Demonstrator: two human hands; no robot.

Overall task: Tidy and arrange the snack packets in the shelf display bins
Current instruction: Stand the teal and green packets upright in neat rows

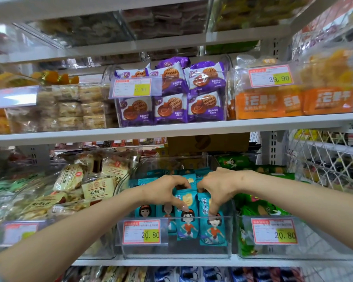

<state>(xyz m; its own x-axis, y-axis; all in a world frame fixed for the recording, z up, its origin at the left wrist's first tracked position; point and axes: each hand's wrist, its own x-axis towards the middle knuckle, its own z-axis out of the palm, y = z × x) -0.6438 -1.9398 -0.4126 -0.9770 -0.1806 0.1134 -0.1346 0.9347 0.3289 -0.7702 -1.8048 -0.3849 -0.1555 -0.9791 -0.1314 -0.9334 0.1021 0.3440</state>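
We look first at the white shelf board (171, 131), flat and smooth-edged, running across the whole view with another like it below. On the lower board stands a clear bin (177, 251) of hard, glossy plastic, box-shaped with a curved side wall. Neighbouring bins hold purple packets (169, 108) printed with lattice biscuits, blocky orange packets (273, 102), crinkled green packets (253, 208) and pale cellophane-wrapped biscuits (98, 188).

Inside the clear bin we find the teal packets (186, 222): small, shiny pillow pouches with crimped ends and a cartoon figure on the front. They stand upright in rows, and the front two lean against the bin's front wall.

Both bare forearms reach in from below. The left hand (165, 190) has its fingers curled over the top edge of one front packet, with the thumb pressed down its face. The right hand (218, 188) grips the top of the packet beside it in the same way, fingers hooked behind and thumb in front. The two hands sit near each other, knuckles nearly meeting.

A red-bordered price tag (142, 232) with a yellow patch is clipped to the bin's front.
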